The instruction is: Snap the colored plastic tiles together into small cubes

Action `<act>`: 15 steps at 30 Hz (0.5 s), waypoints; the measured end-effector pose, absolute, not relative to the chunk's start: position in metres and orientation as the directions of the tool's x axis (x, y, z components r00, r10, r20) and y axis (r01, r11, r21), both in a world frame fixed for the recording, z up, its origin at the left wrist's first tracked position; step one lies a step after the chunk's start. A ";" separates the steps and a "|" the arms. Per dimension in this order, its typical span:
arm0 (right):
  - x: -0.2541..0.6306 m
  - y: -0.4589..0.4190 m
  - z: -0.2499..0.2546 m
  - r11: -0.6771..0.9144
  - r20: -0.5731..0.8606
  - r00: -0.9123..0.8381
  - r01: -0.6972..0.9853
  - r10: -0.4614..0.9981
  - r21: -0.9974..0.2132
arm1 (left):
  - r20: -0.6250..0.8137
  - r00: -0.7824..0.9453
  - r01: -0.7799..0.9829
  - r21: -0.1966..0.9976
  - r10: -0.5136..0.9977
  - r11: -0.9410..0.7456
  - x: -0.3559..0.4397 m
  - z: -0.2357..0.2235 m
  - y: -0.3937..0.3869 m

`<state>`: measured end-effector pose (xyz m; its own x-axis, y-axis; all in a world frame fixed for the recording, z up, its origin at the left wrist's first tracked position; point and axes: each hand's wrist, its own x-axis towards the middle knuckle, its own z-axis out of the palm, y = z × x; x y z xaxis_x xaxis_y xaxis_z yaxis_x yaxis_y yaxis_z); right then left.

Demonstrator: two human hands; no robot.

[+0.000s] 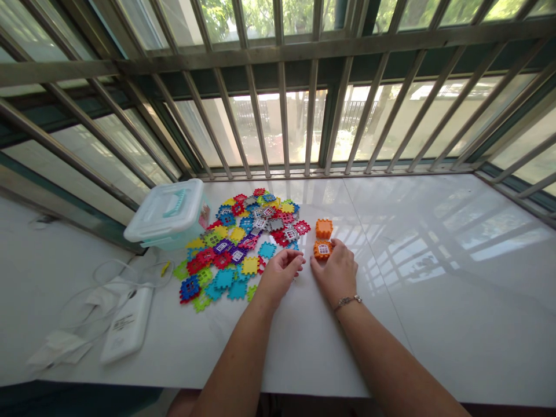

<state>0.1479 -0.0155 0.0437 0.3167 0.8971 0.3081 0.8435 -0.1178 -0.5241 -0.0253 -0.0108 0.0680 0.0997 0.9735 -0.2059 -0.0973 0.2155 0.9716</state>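
A heap of flat interlocking plastic tiles (237,243) in red, blue, yellow, green, purple and grey lies on the white sill (434,243). Two orange cubes built from tiles stand right of the heap: the far one (324,228) alone, the near one (322,249) with a white window piece on top. My right hand (335,272), with a bracelet at the wrist, rests on the sill with its fingers against the near orange cube. My left hand (280,272) lies beside it, fingers curled loosely, nothing visible in them, at the heap's near edge.
A pale teal storage box with a white lid (167,213) stands left of the heap. A white power bank (128,324) with cables and crumpled paper lies at the left. Metal window bars (282,127) close off the back; the sill's front edge runs under my forearms.
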 end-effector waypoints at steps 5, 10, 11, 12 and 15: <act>0.148 -0.017 0.045 -0.127 0.288 0.313 0.846 0.905 -0.518 | -0.207 0.103 -0.084 0.973 0.973 0.216 -0.025 0.067 -0.011; 0.149 -0.017 0.044 -0.094 0.328 0.310 0.838 0.892 -0.537 | -0.196 0.104 -0.084 0.975 0.975 0.205 -0.025 0.066 -0.011; 0.149 -0.017 0.044 -0.084 0.335 0.307 0.835 0.891 -0.543 | -0.189 0.102 -0.087 0.976 0.977 0.198 -0.025 0.066 -0.011; 0.149 -0.017 0.044 -0.075 0.341 0.305 0.832 0.889 -0.549 | -0.182 0.098 -0.088 0.978 0.978 0.191 -0.026 0.065 -0.011; 0.148 -0.018 0.043 -0.054 0.376 0.307 0.831 0.875 -0.553 | -0.149 0.082 -0.070 0.986 0.985 0.155 -0.026 0.064 -0.010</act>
<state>0.1476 -0.0183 0.0426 0.3066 0.8746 0.3756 0.8312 -0.0538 -0.5533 -0.0262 -0.0105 0.0643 0.0823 0.9855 -0.1487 -0.0697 0.1545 0.9855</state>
